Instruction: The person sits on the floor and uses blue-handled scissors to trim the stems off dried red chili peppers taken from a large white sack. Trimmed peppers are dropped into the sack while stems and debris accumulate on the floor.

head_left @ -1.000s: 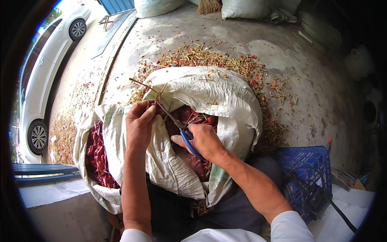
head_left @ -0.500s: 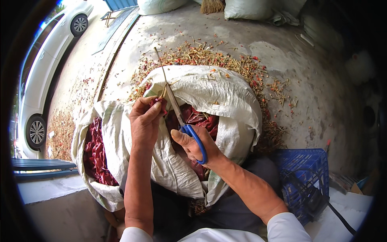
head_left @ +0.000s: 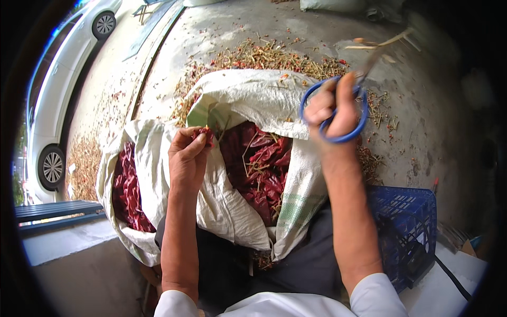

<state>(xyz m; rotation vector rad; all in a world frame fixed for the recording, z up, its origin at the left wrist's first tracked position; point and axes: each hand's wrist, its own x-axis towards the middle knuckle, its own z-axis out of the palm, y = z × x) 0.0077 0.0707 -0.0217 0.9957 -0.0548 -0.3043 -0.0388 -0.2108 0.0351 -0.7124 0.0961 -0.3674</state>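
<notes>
My left hand (head_left: 186,158) pinches a small bunch of dried red chilies (head_left: 207,136) between thumb and fingertips, above the left side of an open white woven sack (head_left: 253,87). My right hand (head_left: 338,111) is wrapped round the blue handles of a pair of scissors (head_left: 345,139), raised past the sack's right edge and smeared by motion. The blurred blades point up and to the right, with pale pieces of stem in the air beside them. Inside the sack lie dark red chilies (head_left: 257,177) with some straw-coloured stems among them.
A second white sack (head_left: 140,245) with dried chilies (head_left: 127,187) stands at the left. Cut stems (head_left: 259,54) litter the concrete floor around the sacks. At my right sits a blue plastic crate (head_left: 404,211). A white car (head_left: 66,90) is parked at the far left.
My right hand has swung up and to the right with the scissors, away from the chilies. The left hand stays nearly in place, still pinching them. Stem pieces now appear by the blades.
</notes>
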